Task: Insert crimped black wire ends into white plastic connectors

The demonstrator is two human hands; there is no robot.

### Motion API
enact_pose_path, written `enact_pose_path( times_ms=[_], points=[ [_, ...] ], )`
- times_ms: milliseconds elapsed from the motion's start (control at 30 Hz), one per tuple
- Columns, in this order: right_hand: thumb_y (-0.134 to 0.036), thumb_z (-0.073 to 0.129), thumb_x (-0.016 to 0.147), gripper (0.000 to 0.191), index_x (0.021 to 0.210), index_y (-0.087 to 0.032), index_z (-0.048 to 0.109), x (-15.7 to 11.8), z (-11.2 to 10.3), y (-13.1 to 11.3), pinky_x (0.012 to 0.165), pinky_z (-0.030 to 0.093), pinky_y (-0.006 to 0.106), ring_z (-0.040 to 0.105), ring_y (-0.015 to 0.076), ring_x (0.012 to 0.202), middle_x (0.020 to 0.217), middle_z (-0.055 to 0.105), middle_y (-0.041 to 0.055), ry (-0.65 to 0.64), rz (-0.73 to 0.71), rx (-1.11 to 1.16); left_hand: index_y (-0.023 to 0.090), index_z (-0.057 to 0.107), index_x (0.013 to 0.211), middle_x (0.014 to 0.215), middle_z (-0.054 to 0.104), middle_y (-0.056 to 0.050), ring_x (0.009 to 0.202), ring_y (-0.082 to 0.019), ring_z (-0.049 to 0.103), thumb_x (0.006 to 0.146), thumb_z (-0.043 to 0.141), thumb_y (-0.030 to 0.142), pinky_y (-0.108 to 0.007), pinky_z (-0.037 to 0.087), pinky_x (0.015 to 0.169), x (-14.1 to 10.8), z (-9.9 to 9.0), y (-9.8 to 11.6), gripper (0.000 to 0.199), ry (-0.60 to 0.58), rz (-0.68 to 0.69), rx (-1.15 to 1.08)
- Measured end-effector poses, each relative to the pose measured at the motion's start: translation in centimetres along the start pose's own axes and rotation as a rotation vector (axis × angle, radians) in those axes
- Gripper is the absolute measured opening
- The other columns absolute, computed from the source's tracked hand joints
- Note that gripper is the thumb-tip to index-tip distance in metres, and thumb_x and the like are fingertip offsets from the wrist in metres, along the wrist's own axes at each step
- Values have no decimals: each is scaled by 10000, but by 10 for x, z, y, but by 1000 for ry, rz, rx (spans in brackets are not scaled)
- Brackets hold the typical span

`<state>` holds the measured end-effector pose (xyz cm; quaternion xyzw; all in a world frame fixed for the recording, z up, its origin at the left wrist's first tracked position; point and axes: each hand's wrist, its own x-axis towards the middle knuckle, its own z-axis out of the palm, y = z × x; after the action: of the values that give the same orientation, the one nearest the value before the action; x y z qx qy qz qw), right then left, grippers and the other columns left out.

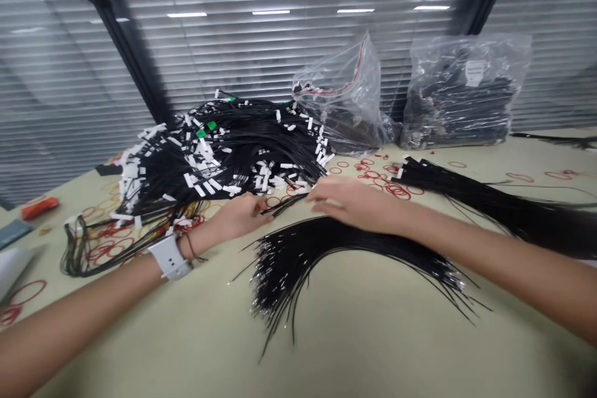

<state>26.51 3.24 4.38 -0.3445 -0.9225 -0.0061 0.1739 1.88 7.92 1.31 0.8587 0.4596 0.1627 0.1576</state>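
A thin strand of black cables (285, 204) runs between my two hands, just above the table. My left hand (240, 217), with a white watch on the wrist, pinches its left end. Around its right end, the fingers of my right hand (342, 199) are curled, partly hiding it. Directly below lies a curved bundle of loose black cables (321, 239) with bare metallic tips at both ends. Behind my hands is a large heap of black cables (252, 137) with white connectors and a few green tags.
Red rubber bands (380, 180) are scattered on the table (373, 336). Another black cable bundle (504, 205) lies at the right. Two clear plastic bags, one opened (345, 118) and one full (461, 106), stand by the blinds. An orange item (40, 208) sits far left.
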Motion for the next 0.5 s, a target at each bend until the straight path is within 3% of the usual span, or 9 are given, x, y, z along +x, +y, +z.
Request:
enact_pose_path(
  times_ms=[67,167,333,500],
  points=[
    [-262,458,844,151,868,-203,595,10,15,-30,733,410,203,528,104,799,834,586,-3,-112,-141,76,204,586,691,641,533,-6,618,-170,475,669,564,332,-292,346,573,-2,2,-1,132,-5,13,8],
    [-219,446,847,152,865,-170,589,17,35,-52,733,405,245,505,132,811,818,575,24,-163,-223,106,200,545,764,698,534,-11,653,-170,478,673,547,283,-296,357,593,-11,1,-4,123,10,-1,3],
    [-131,438,824,111,783,-141,540,20,52,-53,705,394,296,458,161,791,777,528,50,-176,-215,140,178,487,896,749,579,-13,606,-143,513,700,549,264,-288,413,572,-36,-6,-9,223,28,-93,-123],
    [-82,425,802,117,746,-164,487,18,51,-54,674,380,290,435,151,765,807,507,48,-164,-157,224,160,470,955,957,603,-89,812,-170,590,751,522,243,-323,473,695,-59,-6,-8,226,82,-174,-331]
  ],
)
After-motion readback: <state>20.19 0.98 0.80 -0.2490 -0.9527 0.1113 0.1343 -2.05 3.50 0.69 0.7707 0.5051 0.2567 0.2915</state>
